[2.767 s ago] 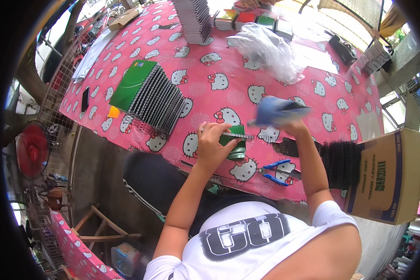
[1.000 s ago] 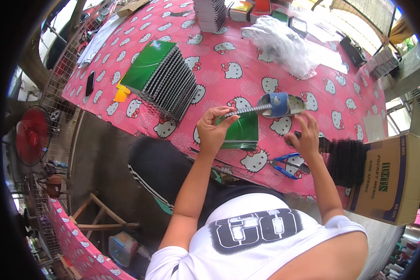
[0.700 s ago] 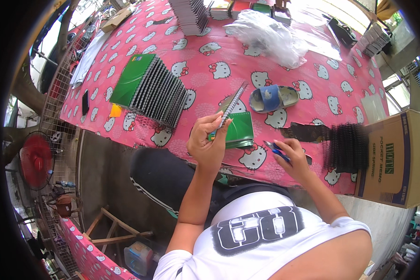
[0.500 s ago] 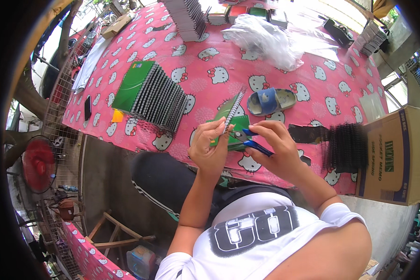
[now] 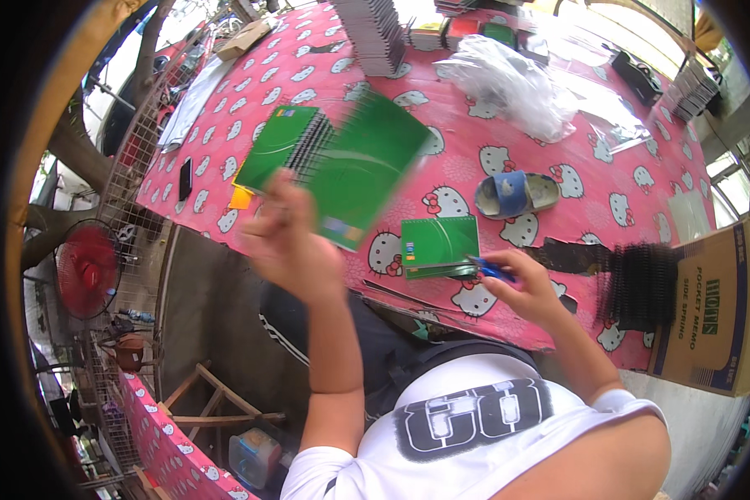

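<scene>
My left hand, smeared by motion, is raised at the left with its fingers closed at the edge of a green spiral notebook. This notebook is tilted and blurred, and it partly hides a stack of green spiral notebooks behind it. In my right hand is a pair of blue-handled pliers, held low over the table. The pliers' tip lies at the near right corner of a small pile of green notebooks.
A blue slipper rests on the pink table cover. Black spiral wires lie beside a cardboard box at right. Farther back are clear plastic and a tall notebook stack. A phone lies near the left edge.
My left hand has swung left with the notebook, away from the pliers and toward the stack. My right hand has stayed near the small pile with the pliers. The view has shifted slightly.
</scene>
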`<state>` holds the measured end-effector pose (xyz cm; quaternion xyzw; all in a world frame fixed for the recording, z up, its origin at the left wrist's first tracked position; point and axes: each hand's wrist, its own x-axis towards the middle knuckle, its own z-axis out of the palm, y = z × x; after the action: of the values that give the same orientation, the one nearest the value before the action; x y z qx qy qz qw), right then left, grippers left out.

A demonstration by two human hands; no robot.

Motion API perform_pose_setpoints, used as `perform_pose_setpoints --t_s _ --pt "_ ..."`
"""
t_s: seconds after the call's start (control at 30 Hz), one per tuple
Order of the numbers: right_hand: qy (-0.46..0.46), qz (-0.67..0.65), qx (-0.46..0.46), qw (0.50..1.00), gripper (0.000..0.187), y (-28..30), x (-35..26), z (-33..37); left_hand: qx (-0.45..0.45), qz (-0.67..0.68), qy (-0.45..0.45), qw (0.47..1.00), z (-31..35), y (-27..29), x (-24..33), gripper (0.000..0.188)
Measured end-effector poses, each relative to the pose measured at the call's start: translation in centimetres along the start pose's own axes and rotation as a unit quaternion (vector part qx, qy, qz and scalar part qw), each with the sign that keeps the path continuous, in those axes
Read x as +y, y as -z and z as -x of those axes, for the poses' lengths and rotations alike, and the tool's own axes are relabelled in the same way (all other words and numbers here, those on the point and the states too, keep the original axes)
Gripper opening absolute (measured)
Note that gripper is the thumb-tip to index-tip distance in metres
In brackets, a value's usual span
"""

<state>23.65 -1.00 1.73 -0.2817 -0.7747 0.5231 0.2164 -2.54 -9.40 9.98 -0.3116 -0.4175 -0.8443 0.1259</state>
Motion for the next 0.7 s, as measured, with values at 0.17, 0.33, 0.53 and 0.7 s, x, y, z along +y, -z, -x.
perform_pose_setpoints --t_s 0.17,0.33,0.53,0.7 --pt "0.057 0.353 0.078 0.931 0.041 1.1 6.9 4.9 0.107 -0.167 0.109 0.974 -10.3 5.8 -3.1 0.024" --pt "0.003 0.242 0.105 0.965 0.043 1.5 6.8 1.7 0.045 -0.159 0.120 0.979 -10.8 8.6 -7.5 0.018" --pt "-0.131 0.129 0.098 0.978 0.047 -3.3 6.5 -6.7 0.022 -0.155 0.172 0.973 -11.2 8.6 -7.6 0.015" --pt "-0.101 0.065 0.125 0.985 0.038 -3.8 8.1 -6.4 -0.020 -0.188 0.198 0.962 -11.8 9.3 -6.9 0.026"
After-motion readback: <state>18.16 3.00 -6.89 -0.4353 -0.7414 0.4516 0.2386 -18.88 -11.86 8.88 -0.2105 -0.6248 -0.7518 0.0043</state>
